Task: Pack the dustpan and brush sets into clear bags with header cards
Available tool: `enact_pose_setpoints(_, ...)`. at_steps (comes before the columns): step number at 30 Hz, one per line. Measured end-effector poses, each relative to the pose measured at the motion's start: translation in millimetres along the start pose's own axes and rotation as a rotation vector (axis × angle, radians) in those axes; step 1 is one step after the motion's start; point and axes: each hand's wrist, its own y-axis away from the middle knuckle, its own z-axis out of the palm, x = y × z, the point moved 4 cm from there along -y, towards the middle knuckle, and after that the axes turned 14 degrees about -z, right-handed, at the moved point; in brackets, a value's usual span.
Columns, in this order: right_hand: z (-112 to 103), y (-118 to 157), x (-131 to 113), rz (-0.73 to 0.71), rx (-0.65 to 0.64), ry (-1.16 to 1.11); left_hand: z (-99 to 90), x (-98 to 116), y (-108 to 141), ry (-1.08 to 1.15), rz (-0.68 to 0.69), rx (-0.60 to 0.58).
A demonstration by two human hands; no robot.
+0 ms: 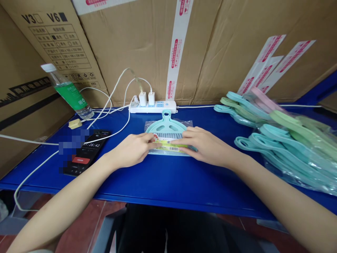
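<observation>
A small light-blue dustpan-and-brush set (166,123) lies in a clear plastic bag, its looped handle pointing away from me. Across its front part runs a yellow printed label (173,143) with a barcode. At the label's left end is my left hand (135,150), its fingers curled in and closed on that edge. My right hand (204,146) rests over the right side with its fingers stretched out and apart, pressing on the label. Parts of the bag and the brush bristles are covered by my fingers.
To the right are piled several bagged dustpan sets (289,144) in blue, green and pink. Behind stands a white power strip (158,106) with chargers and loose cables. A phone (88,153) and a water bottle (70,93) are on the left. Cardboard (137,45) walls the blue table (168,182).
</observation>
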Motion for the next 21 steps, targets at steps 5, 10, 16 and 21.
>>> enact_pose_setpoints(5, 1.6, -1.5, -1.7, -0.006, -0.025, 0.038, -0.5, -1.3, 0.3, 0.002, -0.026, -0.001)
enact_pose_setpoints(10, 2.4, -1.7, -3.7, -0.018, -0.003, 0.048, -0.8, -2.8, 0.0, 0.016, -0.045, 0.012)
enact_pose_setpoints(16, 4.9, -8.2, -12.7, -0.011, -0.017, 0.134, 2.1, -1.2, -1.6, 0.027, -0.045, -0.004)
enact_pose_setpoints(21, 9.3, -12.3, -16.1, 0.001, -0.026, 0.097, 1.4, -6.0, -3.0, 0.095, -0.052, -0.034)
